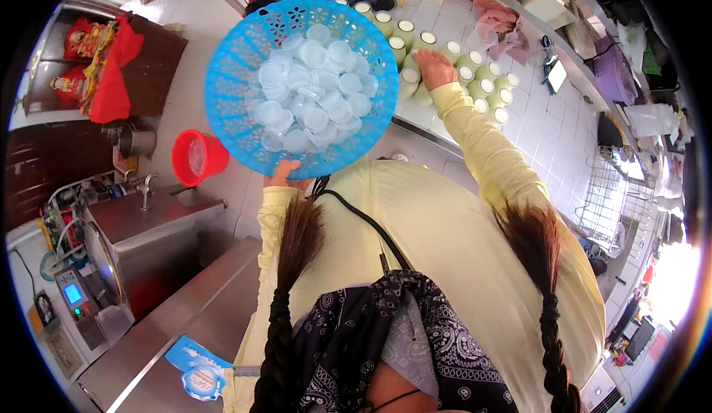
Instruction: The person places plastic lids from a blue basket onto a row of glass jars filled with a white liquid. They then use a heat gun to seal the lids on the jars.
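Note:
My left hand (285, 174) grips the near rim of a round blue plastic basket (222, 96) with a pierced pattern. Inside it lies a heap of translucent round plastic lids (314, 93). My right hand (435, 69) reaches over a group of bottles with pale green contents and white tops (478, 87), standing on a white tiled counter (534, 118). Its fingers point down among the bottle tops at the group's near-left part. Whether those fingers hold a lid or a bottle is hidden by the hand. The basket partly covers the bottles at the left end.
A red bucket (196, 158) stands left of the basket, near a steel sink unit with a tap (146, 190). Pink cloths (500, 18) lie at the counter's back. A wire rack (603, 201) is at right. A blue-and-white card (197, 366) lies on the steel surface (217, 290) at lower left.

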Motion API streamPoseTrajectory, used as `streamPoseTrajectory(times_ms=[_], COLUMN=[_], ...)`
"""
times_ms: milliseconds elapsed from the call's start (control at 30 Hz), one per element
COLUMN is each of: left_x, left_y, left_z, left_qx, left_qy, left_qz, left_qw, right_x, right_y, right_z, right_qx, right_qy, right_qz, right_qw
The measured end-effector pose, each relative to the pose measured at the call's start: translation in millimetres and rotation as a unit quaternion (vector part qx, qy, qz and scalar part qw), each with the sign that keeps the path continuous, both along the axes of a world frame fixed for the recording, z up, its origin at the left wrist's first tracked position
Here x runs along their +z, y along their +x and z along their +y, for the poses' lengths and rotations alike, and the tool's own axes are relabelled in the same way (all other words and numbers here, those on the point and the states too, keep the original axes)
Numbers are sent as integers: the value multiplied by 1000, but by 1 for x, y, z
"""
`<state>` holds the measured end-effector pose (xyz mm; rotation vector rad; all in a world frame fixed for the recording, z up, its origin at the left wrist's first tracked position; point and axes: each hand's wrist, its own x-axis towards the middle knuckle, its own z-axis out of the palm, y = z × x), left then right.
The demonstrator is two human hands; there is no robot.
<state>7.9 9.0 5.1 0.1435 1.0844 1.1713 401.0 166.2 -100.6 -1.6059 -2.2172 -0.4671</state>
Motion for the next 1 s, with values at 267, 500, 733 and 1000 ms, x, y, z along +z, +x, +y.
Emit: streamPoseTrajectory(times_ms=[267, 500, 733, 1000], left_x=[2, 20, 7, 13], left_y=[0, 12, 13, 22], left_z=[-10, -13, -23, -39], left_qx=[-13, -20, -11, 43], left_qy=[53, 46, 31, 6], left_qz=[8, 21, 18, 38], left_qw=[998, 999, 999, 998], right_x=[88, 157, 152, 126], right_y=[-17, -150, -173, -23], right_z=[0, -44, -58, 19], right_qx=[-4, 198, 197, -38], right_qy=[-38, -113, -163, -254], right_qz=[147, 235, 236, 583], right_qw=[988, 945, 937, 771])
